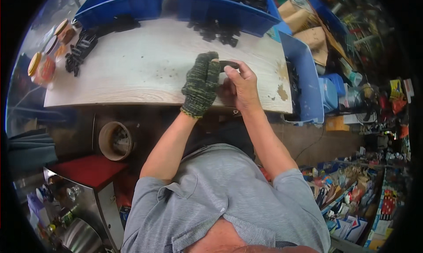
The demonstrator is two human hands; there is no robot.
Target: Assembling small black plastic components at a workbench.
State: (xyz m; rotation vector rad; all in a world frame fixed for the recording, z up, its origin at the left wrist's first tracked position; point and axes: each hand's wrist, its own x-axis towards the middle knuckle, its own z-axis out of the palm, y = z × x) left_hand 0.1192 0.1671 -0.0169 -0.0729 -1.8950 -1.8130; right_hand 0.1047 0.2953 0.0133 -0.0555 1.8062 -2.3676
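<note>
Over the front right part of the pale table (132, 72), both my hands meet at a small black curved part (229, 64), whose exact kind I cannot make out. My left hand (202, 81) wears a dark green knitted glove and is closed on the part's left end. My bare right hand (245, 83) pinches its right end between thumb and fingers. Beyond my hands lies a loose group of small black parts (216, 33). Another pile of black parts (81, 48) sits at the table's left side, some with a ribbed look.
Blue bins (229, 11) stand along the table's far edge, one filled with black pieces. A lighter blue bin (304, 77) adjoins the right edge. Lidded jars (42, 68) stand at the left. Below the table's front edge is a round bucket (115, 140).
</note>
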